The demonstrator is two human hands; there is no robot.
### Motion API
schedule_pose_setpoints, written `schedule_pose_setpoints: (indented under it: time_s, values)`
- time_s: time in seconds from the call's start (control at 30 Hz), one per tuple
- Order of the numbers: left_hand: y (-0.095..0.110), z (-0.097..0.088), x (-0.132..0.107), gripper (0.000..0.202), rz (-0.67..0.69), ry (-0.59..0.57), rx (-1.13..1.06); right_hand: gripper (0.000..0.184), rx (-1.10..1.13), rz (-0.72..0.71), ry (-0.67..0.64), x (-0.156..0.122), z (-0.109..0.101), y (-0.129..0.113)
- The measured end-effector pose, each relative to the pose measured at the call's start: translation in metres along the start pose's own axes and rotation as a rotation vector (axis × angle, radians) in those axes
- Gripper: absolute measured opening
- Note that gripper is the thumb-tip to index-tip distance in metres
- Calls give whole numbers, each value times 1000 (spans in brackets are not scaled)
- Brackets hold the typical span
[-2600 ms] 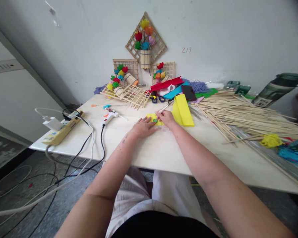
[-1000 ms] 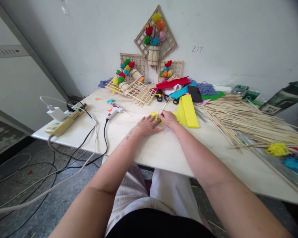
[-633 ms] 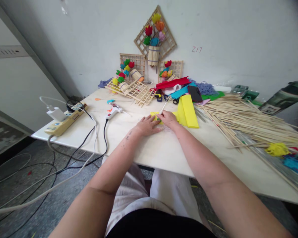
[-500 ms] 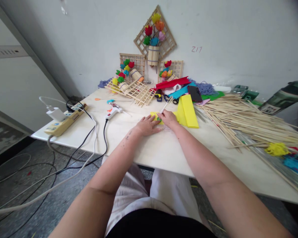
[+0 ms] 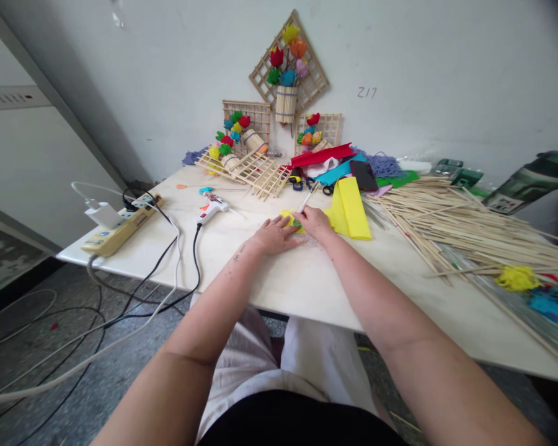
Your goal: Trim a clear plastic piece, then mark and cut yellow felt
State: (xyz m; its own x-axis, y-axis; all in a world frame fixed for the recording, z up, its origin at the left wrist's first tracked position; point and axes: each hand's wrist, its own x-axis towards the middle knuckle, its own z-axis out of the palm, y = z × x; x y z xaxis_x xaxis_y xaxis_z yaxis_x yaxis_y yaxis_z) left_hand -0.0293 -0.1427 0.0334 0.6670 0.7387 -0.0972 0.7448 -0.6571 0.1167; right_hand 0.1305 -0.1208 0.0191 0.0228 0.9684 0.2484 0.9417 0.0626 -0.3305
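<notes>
My left hand (image 5: pixel 275 236) lies flat with fingers spread, pressing the near end of a yellow crepe paper strip (image 5: pixel 352 210) onto the table. A small green piece (image 5: pixel 297 223) rests on the paper by my fingertips; its exact shape is hidden. My right hand (image 5: pixel 314 222) is closed around a white pen (image 5: pixel 305 201), its tip down beside the green piece. The rolled part of the yellow paper spreads out to the right of my right hand.
A hot glue gun (image 5: pixel 211 209) lies left, its cord trailing over the table edge near a power strip (image 5: pixel 121 228). Bamboo sticks (image 5: pixel 474 223) cover the right side. Scissors (image 5: pixel 297 183), coloured paper (image 5: pixel 323 155) and stick lattices with paper flowers (image 5: pixel 246 121) stand behind.
The pen in my right hand tilts slightly differently and its top sits a little lower. My left hand stays in place on the paper.
</notes>
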Motion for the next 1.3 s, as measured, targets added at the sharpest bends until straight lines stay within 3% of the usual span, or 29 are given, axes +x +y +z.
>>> schedule_pose_setpoints:
  time_s: [0.77, 1.3]
  values:
    - [-2, 1, 2, 64, 11, 9, 29, 34, 3, -3, 39, 1, 0, 1]
    - [-4, 3, 3, 65, -11, 8, 18, 27, 123, -44, 100, 6, 7, 10]
